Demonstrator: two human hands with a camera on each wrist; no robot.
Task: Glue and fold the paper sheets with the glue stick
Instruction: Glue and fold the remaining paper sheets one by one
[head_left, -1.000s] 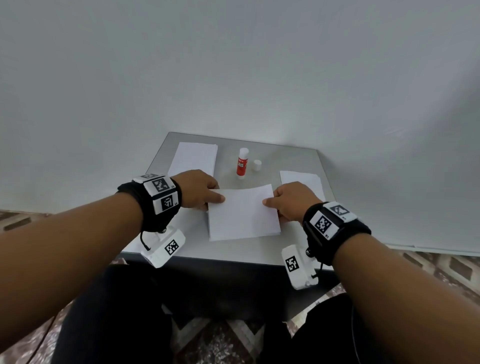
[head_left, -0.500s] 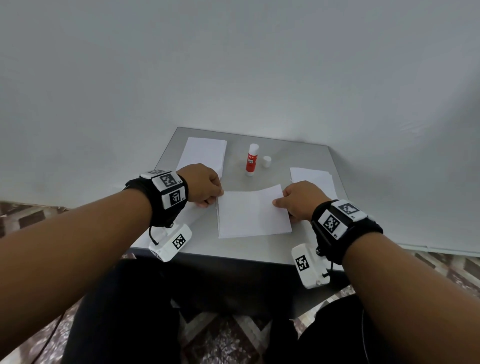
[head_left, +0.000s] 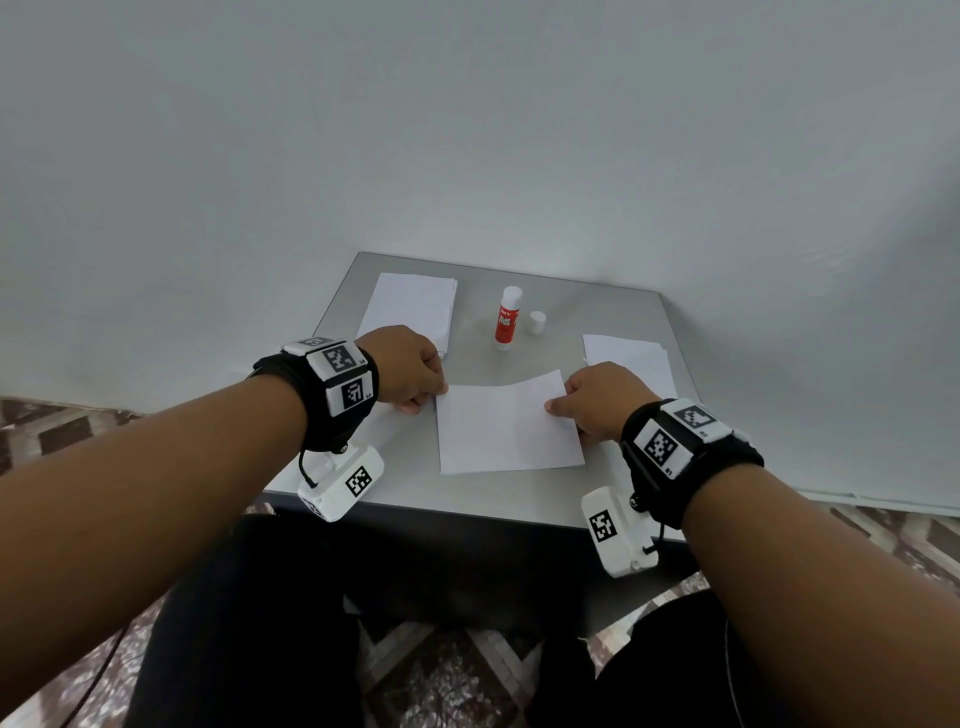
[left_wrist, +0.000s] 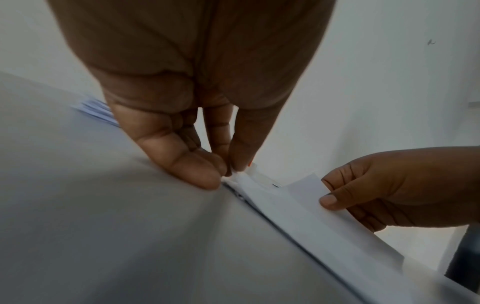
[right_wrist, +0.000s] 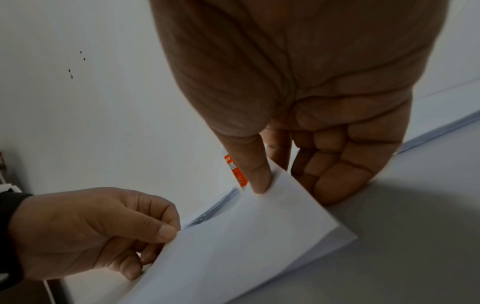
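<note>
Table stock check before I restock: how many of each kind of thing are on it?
Paper piles: 2, far left and right
Sheet held by both hands: 1
Glue stick: 1
Loose white cap: 1
Total: 5

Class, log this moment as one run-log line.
left hand: pinches white paper sheet | right hand: pinches same sheet | uncapped red-and-white glue stick: upright, untouched

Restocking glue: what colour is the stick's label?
Red-orange with white lettering on the glue stick; clearest in the head view.
</note>
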